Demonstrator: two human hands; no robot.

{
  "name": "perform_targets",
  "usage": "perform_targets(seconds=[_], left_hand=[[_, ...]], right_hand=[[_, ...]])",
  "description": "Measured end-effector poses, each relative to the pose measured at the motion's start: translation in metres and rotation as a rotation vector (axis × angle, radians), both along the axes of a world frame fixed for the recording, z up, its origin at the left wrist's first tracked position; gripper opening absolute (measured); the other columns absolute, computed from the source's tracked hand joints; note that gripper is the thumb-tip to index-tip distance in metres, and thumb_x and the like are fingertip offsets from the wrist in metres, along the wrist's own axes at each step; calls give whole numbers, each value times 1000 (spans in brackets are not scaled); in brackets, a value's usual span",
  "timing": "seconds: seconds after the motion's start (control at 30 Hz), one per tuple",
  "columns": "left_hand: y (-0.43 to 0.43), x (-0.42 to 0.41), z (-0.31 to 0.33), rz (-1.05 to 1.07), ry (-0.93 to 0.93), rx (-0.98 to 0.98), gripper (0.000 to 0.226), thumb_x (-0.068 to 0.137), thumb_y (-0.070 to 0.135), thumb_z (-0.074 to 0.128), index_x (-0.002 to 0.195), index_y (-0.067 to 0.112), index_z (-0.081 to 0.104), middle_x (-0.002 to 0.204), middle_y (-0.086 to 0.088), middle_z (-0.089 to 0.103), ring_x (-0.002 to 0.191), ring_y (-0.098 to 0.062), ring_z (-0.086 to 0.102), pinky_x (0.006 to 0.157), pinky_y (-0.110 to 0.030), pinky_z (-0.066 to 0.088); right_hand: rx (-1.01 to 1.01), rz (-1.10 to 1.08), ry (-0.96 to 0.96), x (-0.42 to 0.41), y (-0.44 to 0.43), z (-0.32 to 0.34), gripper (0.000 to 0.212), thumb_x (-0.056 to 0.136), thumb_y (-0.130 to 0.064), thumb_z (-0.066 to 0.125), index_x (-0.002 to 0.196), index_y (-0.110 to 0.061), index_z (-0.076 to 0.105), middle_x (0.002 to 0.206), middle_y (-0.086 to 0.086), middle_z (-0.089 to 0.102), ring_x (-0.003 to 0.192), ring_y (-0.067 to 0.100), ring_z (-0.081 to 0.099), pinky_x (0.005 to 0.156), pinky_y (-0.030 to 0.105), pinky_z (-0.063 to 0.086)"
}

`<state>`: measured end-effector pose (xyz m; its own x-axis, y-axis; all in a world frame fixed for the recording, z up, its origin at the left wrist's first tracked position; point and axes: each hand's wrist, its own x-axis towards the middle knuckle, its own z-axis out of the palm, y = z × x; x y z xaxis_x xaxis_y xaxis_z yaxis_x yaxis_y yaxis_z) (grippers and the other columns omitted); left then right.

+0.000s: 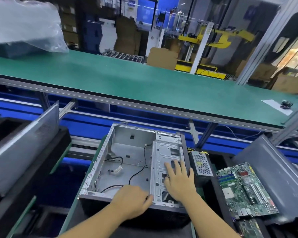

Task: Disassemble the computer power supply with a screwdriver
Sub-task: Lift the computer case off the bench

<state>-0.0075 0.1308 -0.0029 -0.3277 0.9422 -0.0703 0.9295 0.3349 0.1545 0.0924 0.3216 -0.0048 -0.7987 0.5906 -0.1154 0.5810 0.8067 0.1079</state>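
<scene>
The open computer case (124, 152) lies on its side on a dark pallet, its bare metal floor facing up. The biggest thing left inside is the silver drive cage (165, 152), which fills the right-hand part from the far wall to the near one. Left of it, loose black cables (138, 172) trail across the floor, one ending in a small white connector (118, 169).

The power supply (202, 164) is already outside the case. It sits just beside the case's right wall on the dark surface. It is a grey metal box with a perforated face turned up and yellow wires at its far end.

The right hand (177, 179) lies flat on the drive cage with its fingers spread. The left hand (132, 201) is at the near wall, fingers curled, with the tips at the cage's near left corner. Motion blur makes it hard to tell whether they actually grip the edge.

Beyond the case, a wide green conveyor belt (144, 78) runs across the view. A grey side panel (24, 134) leans on the left, well apart from the case. Another grey panel (273, 169) leans on the right, with a green motherboard (244, 189) propped against it near the power supply. Open dark floor shows between the case and the left panel.
</scene>
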Motion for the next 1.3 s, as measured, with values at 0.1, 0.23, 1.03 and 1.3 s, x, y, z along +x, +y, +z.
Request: perform_targets(seconds=[0.1,0.23,1.03,1.3], left_hand=[[-2,-7,-3,-82,37,-14,63,98,51,14,82,13,60,76,-14,64,66,-36,53,62,-38,37],[-17,-28,-9,-191,86,-38,70,94,55,6,83,12,61,79,-15,65,68,-36,53,61,-38,30],[-86,-73,7,1336,-740,449,105,91,3,56,153,25,-26,162,-23,0,65,-22,43,54,-31,33],[-92,-119,7,1117,-631,303,107,97,12,56,146,23,-38,161,-28,-5,102,-39,52,79,-36,41]], right_hand=[[-29,-16,23,5,-4,2,61,97,-49,15,156,-36,2,157,9,25,151,26,-5,117,56,3],[-52,-79,59,8,-22,6,71,95,-57,18,154,-18,21,153,5,31,148,22,9,116,52,11],[-100,-93,-18,-24,5,28,67,94,-64,23,155,-37,8,164,8,-6,149,36,-1,116,61,3],[-127,-197,74,-15,-15,7,66,98,-57,16,156,-35,-5,163,9,-14,149,37,-7,115,62,1]])
